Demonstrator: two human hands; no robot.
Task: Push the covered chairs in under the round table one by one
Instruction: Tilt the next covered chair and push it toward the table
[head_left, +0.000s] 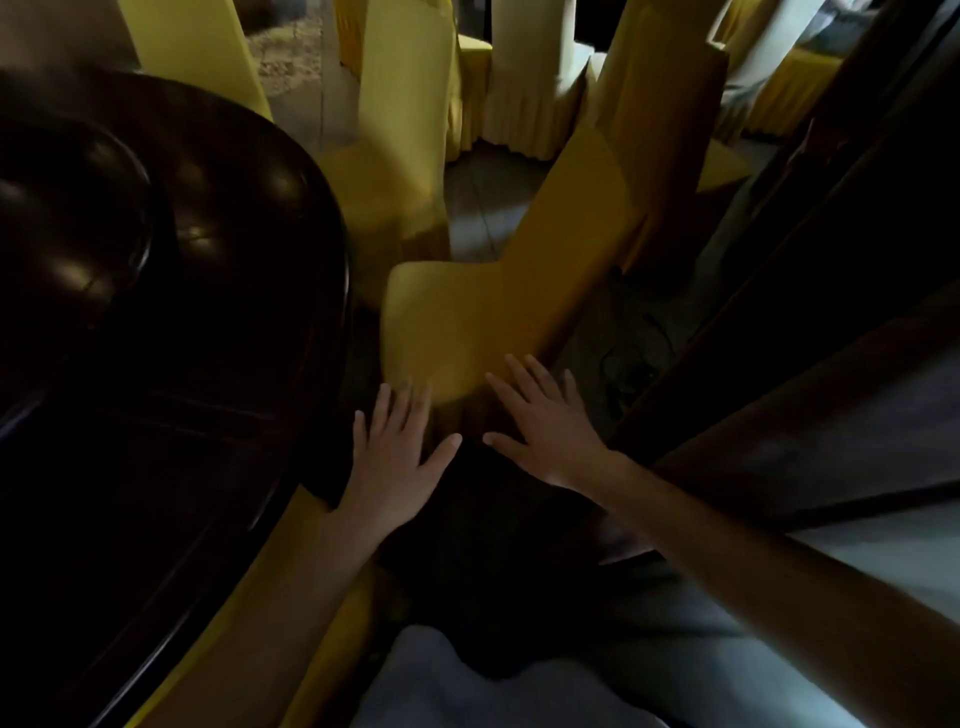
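Observation:
A dark glossy round table fills the left side. Right of its rim stands a chair in a yellow cover, its seat facing me and its back rising toward the upper right. Both my hands are spread with straight fingers at the near edge of that seat. My left hand is at the seat's near left corner, close to the table rim. My right hand is at the near right corner beside the chair back. Whether the fingertips touch the cover is unclear in the blur.
Another yellow-covered chair stands farther along the table rim, and a third at the top left. White-covered chairs stand behind. Dark wooden panels run along the right. A yellow cloth lies under my left forearm.

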